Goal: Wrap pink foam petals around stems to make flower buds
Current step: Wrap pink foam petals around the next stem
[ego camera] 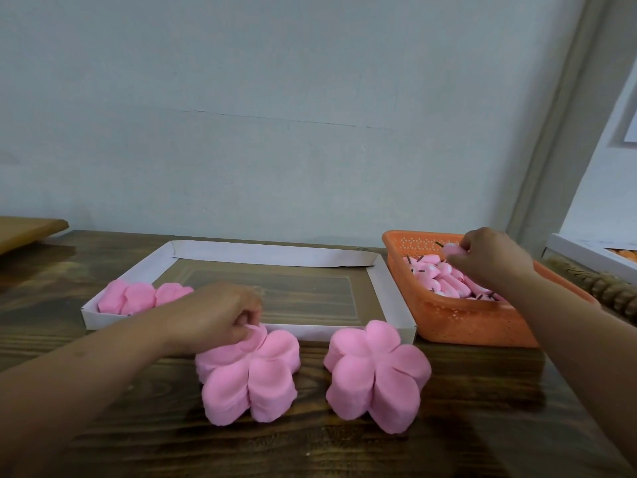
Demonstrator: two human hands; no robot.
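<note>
Two stacks of pink five-lobed foam petals stand on the wooden table (138,443) toward its near edge. The left petal stack (250,377) and the right petal stack (377,376) are set apart, side by side.

The left hand (220,315) rests at the far left lobe of the left petal stack. Its fingertips (249,328) pinch the edge of the top petal (253,338), which is lifted slightly off the stack.

Just behind both stacks lies a shallow white cardboard tray (386,298); the right stack touches its near wall. A clear sheet covers the tray floor. A loose pile of pink petals (141,296) fills the near left corner of the tray.

To the right of the tray, beside its right wall, sits an orange perforated plastic basket (458,320). It holds a heap of pink flower buds (444,279) with short dark stems protruding.

The right hand (489,262) reaches into the basket at its far side. Its fingers are curled around one pink bud (452,250), held above the heap.

At the far left edge of the table, a tan board (27,231) overhangs. A coil of rope-like material (599,288) lies beyond the basket on the right.
</note>
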